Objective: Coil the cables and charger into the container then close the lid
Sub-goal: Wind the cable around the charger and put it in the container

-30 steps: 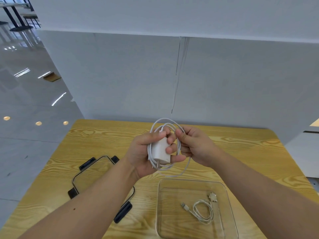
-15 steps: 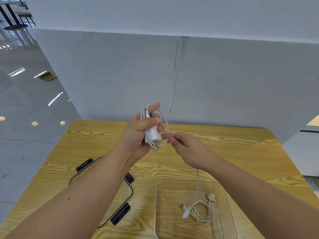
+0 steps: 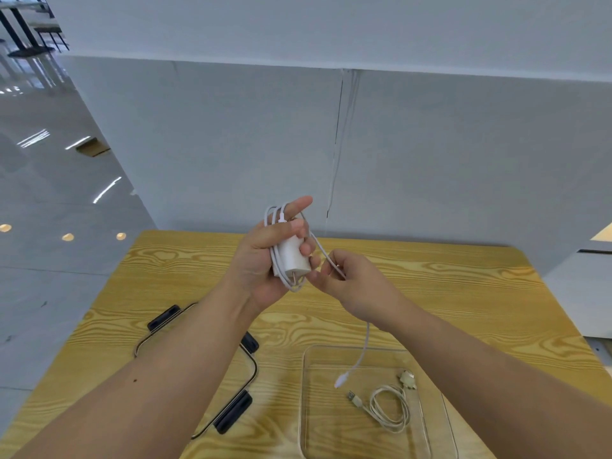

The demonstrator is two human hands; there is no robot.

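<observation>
My left hand (image 3: 265, 260) holds a white charger (image 3: 293, 258) above the table, with loops of its white cable (image 3: 273, 226) wound around it and over my fingers. My right hand (image 3: 354, 286) pinches the same cable just to the right of the charger. The free end of the cable hangs down from that hand, its plug (image 3: 341, 380) dangling over the clear container (image 3: 306, 409). Inside the container lies a second coiled white cable (image 3: 389, 409) with a USB plug. The clear lid (image 3: 253, 369) with black clips lies flat on the table, partly hidden under my left forearm.
The wooden table (image 3: 463, 293) stands against a grey partition wall (image 3: 430, 160). The table's left edge drops to a glossy grey floor (image 3: 49, 260).
One second ago both hands held the coil lower down. They have risen since, a length of cable has come loose, and its plug now hangs a little higher over the container.
</observation>
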